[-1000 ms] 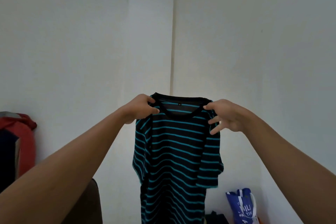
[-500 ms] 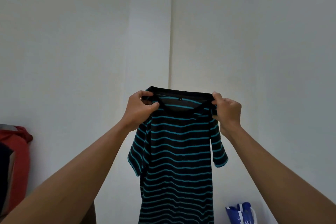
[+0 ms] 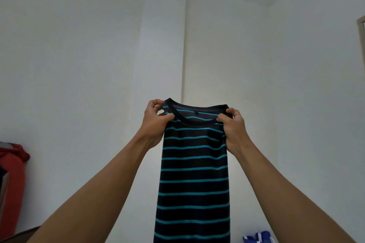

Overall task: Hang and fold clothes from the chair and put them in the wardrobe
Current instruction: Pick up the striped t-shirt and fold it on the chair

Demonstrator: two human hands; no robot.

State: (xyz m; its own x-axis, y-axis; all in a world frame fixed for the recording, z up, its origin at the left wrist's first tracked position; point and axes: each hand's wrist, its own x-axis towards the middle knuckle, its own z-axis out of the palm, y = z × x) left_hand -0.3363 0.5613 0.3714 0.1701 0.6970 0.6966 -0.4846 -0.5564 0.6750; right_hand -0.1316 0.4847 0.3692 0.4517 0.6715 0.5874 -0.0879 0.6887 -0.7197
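Black jersey T-shirt, teal horizontal stripes, round ribbed neck.

Location: held up in the air in front of a white wall. It hangs straight down from the neckline, and the hem runs out of view below. It is not yet in the wardrobe; neither a chair nor a wardrobe can be identified with certainty.

Left hand: fingers and thumb curled, pinching the shoulder edge just beside the collar.

Right hand: same hold on the opposite shoulder, fingers bunched over the fabric edge.

Change noted: half a second ago both short sleeves hung out to the sides below the hands. Now no sleeve shows on either side, and the garment reads as one narrow column with straight edges. The sleeves are presumably turned back behind the body panel, but the rear face is hidden. Both hands have also risen, and the collar is drawn tauter between them.

Bearing on task: judged to be the first stage of a fold, with the sides in and the width reduced. The lengthwise folds and the carry to the wardrobe remain. The tucked sleeves may drop free if either pinch slackens.

Other items: red garment at the left edge; blue bag at lower right, partly cut off.
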